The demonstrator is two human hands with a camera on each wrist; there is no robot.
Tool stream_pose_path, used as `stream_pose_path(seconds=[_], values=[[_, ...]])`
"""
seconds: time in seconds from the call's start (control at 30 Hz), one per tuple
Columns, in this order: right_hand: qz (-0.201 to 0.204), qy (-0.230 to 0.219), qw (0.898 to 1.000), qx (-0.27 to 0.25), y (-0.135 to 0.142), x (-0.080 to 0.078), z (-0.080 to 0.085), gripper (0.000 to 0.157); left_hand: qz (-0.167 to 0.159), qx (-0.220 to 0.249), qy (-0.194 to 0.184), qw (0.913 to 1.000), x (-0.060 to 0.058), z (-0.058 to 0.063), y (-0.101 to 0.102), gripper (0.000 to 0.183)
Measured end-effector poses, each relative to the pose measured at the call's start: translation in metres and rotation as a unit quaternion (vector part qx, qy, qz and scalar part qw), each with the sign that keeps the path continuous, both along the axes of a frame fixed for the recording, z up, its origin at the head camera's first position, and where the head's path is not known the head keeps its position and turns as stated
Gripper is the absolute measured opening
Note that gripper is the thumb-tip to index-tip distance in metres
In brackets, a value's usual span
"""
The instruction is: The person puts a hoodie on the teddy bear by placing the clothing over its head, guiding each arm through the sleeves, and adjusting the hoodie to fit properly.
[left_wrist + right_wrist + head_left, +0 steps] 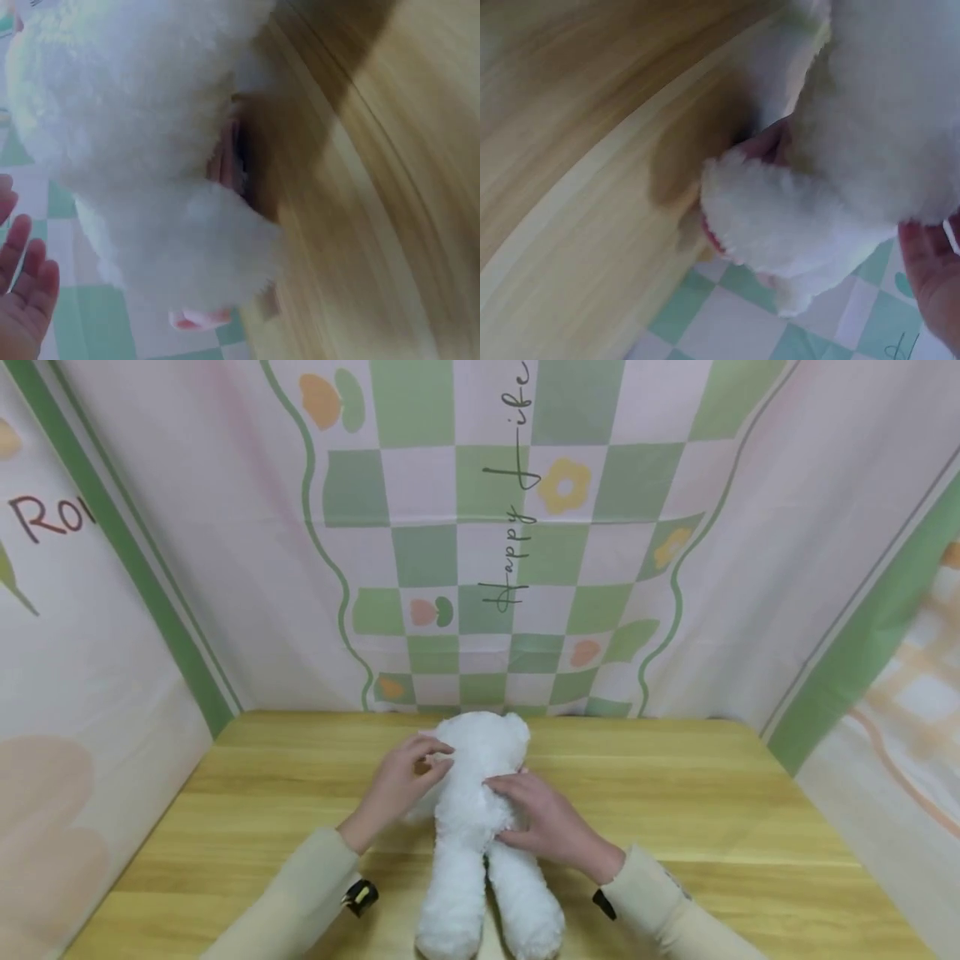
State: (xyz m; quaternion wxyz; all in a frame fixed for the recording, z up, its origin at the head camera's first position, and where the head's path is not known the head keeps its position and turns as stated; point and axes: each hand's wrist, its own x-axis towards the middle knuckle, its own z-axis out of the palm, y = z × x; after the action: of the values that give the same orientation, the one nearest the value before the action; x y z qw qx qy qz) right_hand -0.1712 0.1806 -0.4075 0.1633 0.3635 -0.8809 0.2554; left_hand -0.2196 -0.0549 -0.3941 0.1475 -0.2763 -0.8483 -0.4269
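A white fluffy plush toy (pixel 472 810) lies lengthwise on the wooden table, its head at the back and its two legs toward me. No facial features show on the side turned up. Beside its head and left shoulder is my left hand (pixel 397 781), with loosely bent fingers; in the left wrist view these fingers (pixel 34 277) stand apart from the fur. My right hand (pixel 551 822) lies over the toy's right side, thumb and fingers spread, fingertips at its back. In the right wrist view the fingertips (pixel 911 234) touch the fur. A reddish-brown part (pixel 227 159) shows beneath the toy.
The wooden table (pixel 675 802) extends to both sides of the toy. Behind it hangs a green-and-white checkered cloth (pixel 487 552) with lettering and flowers. Printed cloth also hangs at the left and right. Dark wrist devices (pixel 362 897) show below the sleeves.
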Motion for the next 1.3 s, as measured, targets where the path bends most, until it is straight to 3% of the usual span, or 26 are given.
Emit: stream_pose_path(seconds=[0.13, 0.3, 0.43, 0.57, 0.77, 0.87, 1.07, 1.3], values=[[0.036, -0.012, 0.999, -0.01, 0.006, -0.001, -0.004, 0.054, -0.003, -0.057, -0.021, 0.9982, -0.004, 0.0, 0.013, 0.023], [0.085, 0.012, 0.996, -0.034, 0.011, -0.003, -0.013, 0.035, 0.003, -0.125, 0.01, 0.9921, -0.005, -0.005, 0.025, 0.055], [0.09, -0.048, 0.993, -0.061, 0.013, -0.004, -0.019, 0.026, 0.02, -0.166, 0.009, 0.9859, -0.005, -0.011, 0.028, 0.075], [0.05, -0.137, 0.983, -0.115, 0.014, -0.011, -0.014, 0.019, 0.014, -0.204, 0.007, 0.9788, -0.006, -0.016, 0.028, 0.075], [-0.093, -0.115, 0.972, -0.185, 0.006, -0.04, 0.003, 0.021, 0.008, -0.232, 0.025, 0.9723, -0.006, -0.022, 0.026, 0.081], [-0.137, -0.125, 0.965, -0.187, 0.003, -0.055, 0.009, 0.029, 0.012, -0.255, 0.042, 0.966, -0.007, -0.022, 0.027, 0.082], [-0.153, -0.214, 0.957, -0.123, 0.002, -0.079, 0.009, 0.055, 0.016, -0.272, 0.079, 0.959, -0.005, -0.02, 0.03, 0.071], [-0.1, -0.318, 0.939, -0.091, 0.012, -0.094, 0.005, 0.065, 0.047, -0.268, 0.079, 0.9591, -0.004, -0.027, 0.034, 0.064]])
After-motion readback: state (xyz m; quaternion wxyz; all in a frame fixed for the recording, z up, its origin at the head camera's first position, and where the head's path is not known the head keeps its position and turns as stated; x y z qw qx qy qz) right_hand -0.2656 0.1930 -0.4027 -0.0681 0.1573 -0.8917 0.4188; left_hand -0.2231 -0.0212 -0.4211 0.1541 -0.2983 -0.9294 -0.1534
